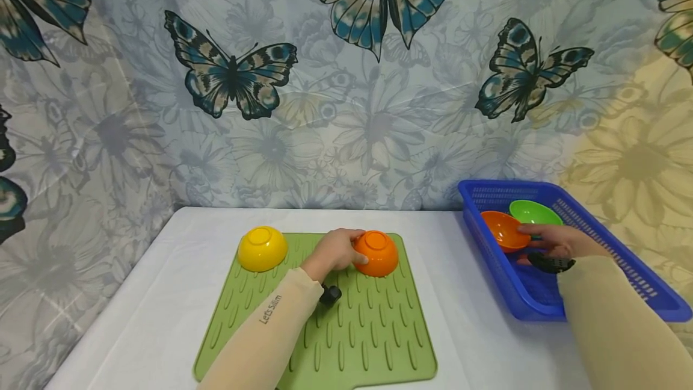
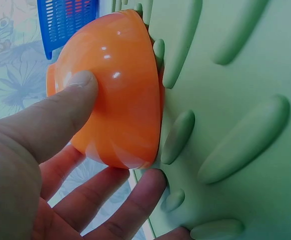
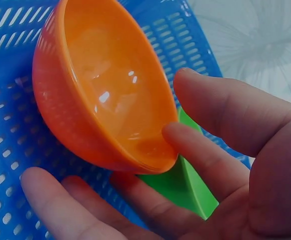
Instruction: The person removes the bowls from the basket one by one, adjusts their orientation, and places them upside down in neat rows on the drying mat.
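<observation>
My left hand [image 1: 337, 250] grips an upside-down orange bowl [image 1: 376, 253] on the ribbed green mat [image 1: 319, 342]; in the left wrist view the thumb lies on its side and the fingers curl by its rim. To the left, a yellow bowl [image 1: 262, 250] stands upside down on the mat's far corner. Inside the blue basket [image 1: 487, 263], my right hand [image 1: 563, 241] is at a second orange bowl [image 3: 118, 85], which is tilted, hollow side showing. One finger reaches over its rim, others extend beneath, and the thumb is apart. Behind it sits a green bowl [image 1: 533, 212].
A white-covered table [image 1: 135, 318] carries the mat and, on the right, the basket with its raised perforated walls. Behind stands a butterfly-patterned cloth [image 1: 352, 137]. A dark strap [image 1: 549, 262] shows at my right wrist.
</observation>
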`<state>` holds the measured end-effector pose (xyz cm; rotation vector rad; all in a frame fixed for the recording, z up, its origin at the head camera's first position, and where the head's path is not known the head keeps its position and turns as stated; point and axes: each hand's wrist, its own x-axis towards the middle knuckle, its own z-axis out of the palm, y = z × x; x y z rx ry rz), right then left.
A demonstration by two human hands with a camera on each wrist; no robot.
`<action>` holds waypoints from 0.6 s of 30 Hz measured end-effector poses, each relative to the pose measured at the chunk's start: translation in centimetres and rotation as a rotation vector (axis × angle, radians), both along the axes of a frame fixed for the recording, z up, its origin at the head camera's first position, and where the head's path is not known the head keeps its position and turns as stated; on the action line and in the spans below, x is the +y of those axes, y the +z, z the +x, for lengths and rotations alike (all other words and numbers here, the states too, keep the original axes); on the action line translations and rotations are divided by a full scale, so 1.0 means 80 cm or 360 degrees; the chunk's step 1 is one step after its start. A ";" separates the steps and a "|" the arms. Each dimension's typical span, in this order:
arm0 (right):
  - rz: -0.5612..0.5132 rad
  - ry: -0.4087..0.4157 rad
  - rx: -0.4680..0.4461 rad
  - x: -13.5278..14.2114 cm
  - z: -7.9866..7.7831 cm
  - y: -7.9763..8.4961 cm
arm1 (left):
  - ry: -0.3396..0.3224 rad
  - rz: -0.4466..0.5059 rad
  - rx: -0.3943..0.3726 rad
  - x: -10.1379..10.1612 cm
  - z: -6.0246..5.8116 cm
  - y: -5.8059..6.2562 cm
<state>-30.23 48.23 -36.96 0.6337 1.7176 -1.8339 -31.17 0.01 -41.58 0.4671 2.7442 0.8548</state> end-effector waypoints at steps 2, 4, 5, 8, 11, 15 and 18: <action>-0.0016 -0.0008 -0.0008 0.001 -0.001 -0.001 | 0.0003 0.0007 -0.0003 0.001 0.000 0.000; -0.0038 -0.0010 -0.0010 0.003 -0.002 -0.003 | 0.0005 0.0010 -0.0003 0.001 0.000 0.000; -0.0048 -0.0016 -0.0007 0.003 -0.003 -0.004 | 0.0005 0.0010 0.0000 0.001 0.001 0.000; -0.0100 -0.0031 0.0010 0.002 -0.004 -0.006 | 0.0005 0.0006 0.0008 0.002 0.001 0.000; -0.0138 -0.0015 0.0038 0.001 -0.004 -0.008 | 0.0002 0.0001 0.0010 0.002 0.001 0.000; -0.0177 0.0026 0.0070 0.001 -0.006 -0.010 | -0.0015 -0.0006 0.0012 0.003 0.000 0.000; -0.0189 0.0006 0.0075 0.002 -0.006 -0.011 | -0.0027 -0.0003 0.0017 0.002 0.000 0.000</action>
